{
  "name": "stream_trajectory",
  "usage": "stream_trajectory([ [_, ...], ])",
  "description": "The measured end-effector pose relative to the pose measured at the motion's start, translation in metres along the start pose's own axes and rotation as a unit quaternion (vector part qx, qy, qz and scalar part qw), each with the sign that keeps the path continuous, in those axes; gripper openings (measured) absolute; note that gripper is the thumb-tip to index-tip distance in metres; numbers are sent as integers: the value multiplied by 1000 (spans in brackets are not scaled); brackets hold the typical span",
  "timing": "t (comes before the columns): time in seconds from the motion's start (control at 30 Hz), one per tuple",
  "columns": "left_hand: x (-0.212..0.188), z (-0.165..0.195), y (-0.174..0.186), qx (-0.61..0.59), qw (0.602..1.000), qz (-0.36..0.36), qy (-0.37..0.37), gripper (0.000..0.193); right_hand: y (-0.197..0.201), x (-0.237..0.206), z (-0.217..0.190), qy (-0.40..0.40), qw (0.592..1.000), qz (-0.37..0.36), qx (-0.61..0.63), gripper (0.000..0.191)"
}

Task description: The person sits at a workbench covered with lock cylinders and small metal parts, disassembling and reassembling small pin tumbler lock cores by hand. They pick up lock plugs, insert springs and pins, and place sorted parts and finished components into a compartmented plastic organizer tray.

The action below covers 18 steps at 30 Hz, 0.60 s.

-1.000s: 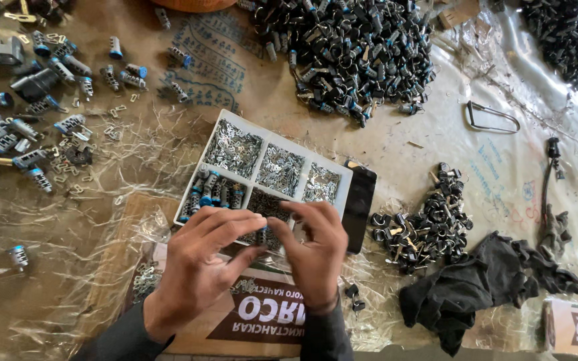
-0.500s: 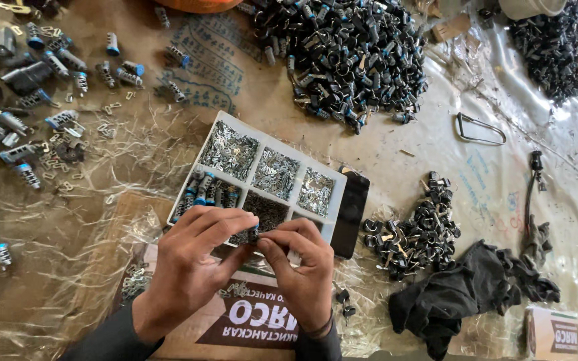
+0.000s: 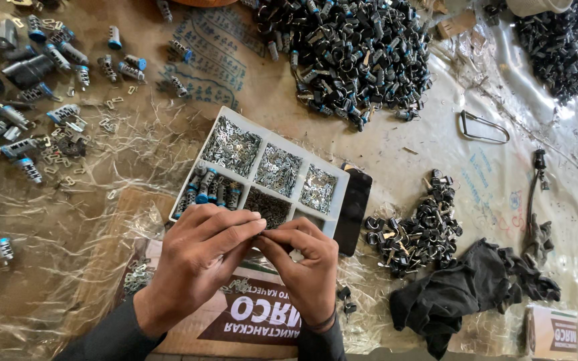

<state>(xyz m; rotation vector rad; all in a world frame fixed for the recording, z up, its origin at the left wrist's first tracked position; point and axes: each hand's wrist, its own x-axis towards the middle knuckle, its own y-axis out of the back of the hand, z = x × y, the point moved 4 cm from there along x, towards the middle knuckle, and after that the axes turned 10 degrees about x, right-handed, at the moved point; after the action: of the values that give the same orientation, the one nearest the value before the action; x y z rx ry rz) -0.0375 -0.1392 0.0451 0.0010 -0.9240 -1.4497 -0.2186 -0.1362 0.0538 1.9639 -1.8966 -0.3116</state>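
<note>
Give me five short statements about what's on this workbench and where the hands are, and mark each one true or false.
1. Both hands meet fingertip to fingertip at the near edge of the white compartment tray. True; the left hand and right hand pinch something too small to identify.
2. The tray's compartments are all bare. False; they hold small metal parts, and one holds blue-tipped cylinders.
3. A dark cloth lies to the right of the hands. True.
4. The largest pile of black parts sits at the far side of the table. True.
5. The wire clip lies inside the tray. False; it lies on the table, right of the tray.
</note>
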Motion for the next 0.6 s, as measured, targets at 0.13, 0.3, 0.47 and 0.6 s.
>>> stream_trajectory([
  [0.13,1,2,-1,9,1000,13,-17,38,2,5,21,-82,981,-24,173,10],
  [0.3,0,0,0,-13,999,10,31,39,9,2,22,-40,983,68,166,10],
  [0.47,0,-2,0,-16,998,21,54,42,-5,-3,16,-7,994,51,100,9],
  [0.6,0,-3,1,-13,998,23,49,44,-10,-7,19,-64,981,36,182,12],
])
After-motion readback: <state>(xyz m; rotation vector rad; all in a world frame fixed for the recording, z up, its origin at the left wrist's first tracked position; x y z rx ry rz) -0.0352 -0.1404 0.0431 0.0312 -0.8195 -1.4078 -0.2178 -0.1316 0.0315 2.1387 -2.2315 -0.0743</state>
